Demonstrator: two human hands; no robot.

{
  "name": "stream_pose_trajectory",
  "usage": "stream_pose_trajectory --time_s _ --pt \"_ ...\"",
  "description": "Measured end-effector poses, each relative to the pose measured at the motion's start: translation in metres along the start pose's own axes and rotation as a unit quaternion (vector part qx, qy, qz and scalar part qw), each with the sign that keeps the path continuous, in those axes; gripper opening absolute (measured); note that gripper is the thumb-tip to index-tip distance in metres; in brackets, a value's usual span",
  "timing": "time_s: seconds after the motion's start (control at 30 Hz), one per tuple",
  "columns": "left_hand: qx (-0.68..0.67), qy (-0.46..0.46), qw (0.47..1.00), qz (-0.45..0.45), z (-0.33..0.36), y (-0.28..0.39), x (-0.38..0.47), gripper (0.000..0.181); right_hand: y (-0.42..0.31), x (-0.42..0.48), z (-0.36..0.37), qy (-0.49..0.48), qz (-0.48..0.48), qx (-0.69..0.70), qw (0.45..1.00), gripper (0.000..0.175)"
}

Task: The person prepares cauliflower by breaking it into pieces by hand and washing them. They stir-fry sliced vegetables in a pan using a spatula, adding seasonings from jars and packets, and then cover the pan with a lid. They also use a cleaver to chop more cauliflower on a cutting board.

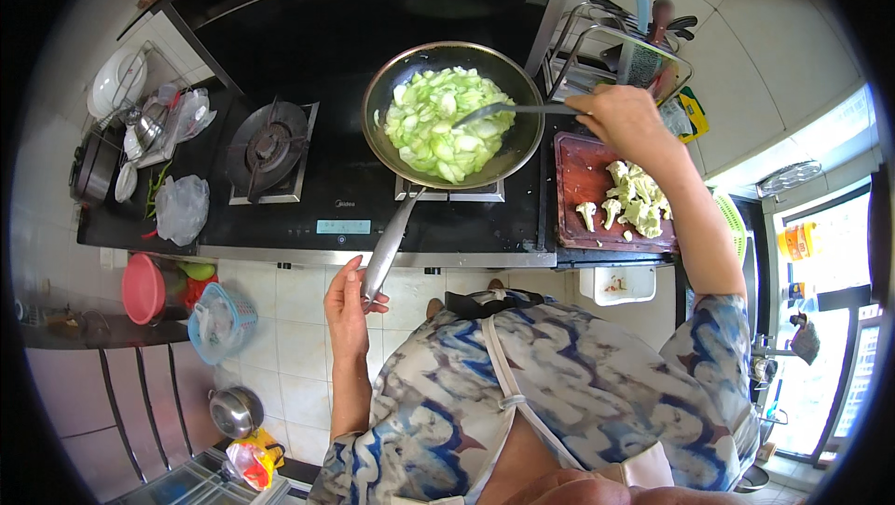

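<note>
A wok [453,173] sits over the right burner of a black gas hob, holding many pale green vegetable slices [447,120]. My right hand [622,117] grips the handle of a dark spatula [517,108], whose blade lies among the slices. Below the wok, my left hand [352,295] is at the end of its metal handle [386,246], with the thumb and fingers around it. Under my right forearm, cauliflower florets [636,197] lie on a reddish-brown cutting board [577,176].
The left burner [268,146] holds no pan. A clear plastic bag [182,210] and a dish rack [150,120] stand farther left. A knife rack [594,29] is behind the board, and a white bin [617,286] hangs below the counter edge.
</note>
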State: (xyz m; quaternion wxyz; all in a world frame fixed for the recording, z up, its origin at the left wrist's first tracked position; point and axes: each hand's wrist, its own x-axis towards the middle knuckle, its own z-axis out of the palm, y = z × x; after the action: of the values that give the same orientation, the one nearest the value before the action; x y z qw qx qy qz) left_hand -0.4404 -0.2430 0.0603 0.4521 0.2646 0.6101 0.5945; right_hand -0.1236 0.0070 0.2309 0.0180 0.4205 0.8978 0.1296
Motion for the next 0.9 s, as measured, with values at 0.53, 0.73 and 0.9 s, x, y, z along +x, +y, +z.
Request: stream_pose_trajectory --time_s 0.53,0.73,0.9 --pt "0.021 0.050 0.998 -0.015 -0.009 -0.004 0.001 0.044 -0.006 -0.038 -0.011 -0.065 -0.073 0.036 0.995 0.025" --pt "0.026 0.058 0.997 0.041 -0.016 0.021 0.024 0.043 -0.018 -0.011 0.042 0.019 -0.115 -0.005 0.993 0.029" --pt "0.116 0.066 0.977 0.167 -0.014 0.071 0.045 0.039 -0.010 -0.017 0.036 0.071 -0.038 0.044 0.996 0.033"
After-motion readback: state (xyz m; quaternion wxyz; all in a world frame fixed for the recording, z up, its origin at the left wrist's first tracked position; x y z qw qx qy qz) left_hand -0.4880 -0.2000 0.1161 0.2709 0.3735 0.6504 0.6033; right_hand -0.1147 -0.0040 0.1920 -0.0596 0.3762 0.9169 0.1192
